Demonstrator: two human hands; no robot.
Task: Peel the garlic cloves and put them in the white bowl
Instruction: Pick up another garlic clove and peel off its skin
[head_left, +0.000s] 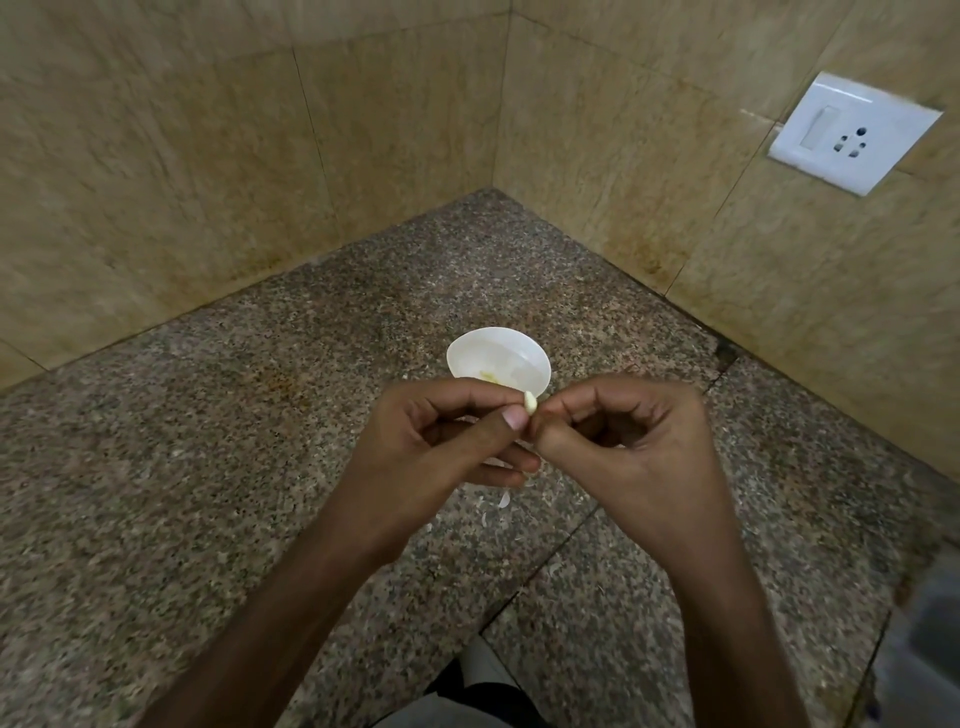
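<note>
- The garlic clove (530, 401) is small, pale cream and smooth on the side that shows. It is held in the air above the counter, just in front of the near rim of the white bowl.
- The left hand (441, 441) pinches the clove between thumb tip and forefinger tip. Its other fingers are curled loosely underneath.
- The right hand (634, 441) meets it from the other side. Its thumb and forefinger are closed together at the clove's lower end and the remaining fingers are folded into the palm. Whether they grip flesh or skin is too small to tell.
- The white bowl (493, 358) stands on the counter behind the hands, partly hidden by them. A few yellowish pieces (487, 375) lie inside near its front wall.
- Thin white scraps of peel (503, 500) lie on the counter directly below the hands.
- The speckled granite counter (208, 467) narrows to a back corner where two tiled walls meet. The bowl sits about midway between that corner and the front edge.
- Bare stone lies all around the bowl, widest along the left side.
- A seam in the stone runs from the front edge diagonally towards the right wall (675, 182).
- A white switch and socket plate (854, 132) is fixed high on the right wall.
- A blurred grey shape (930, 623) sits at the counter's right edge.
</note>
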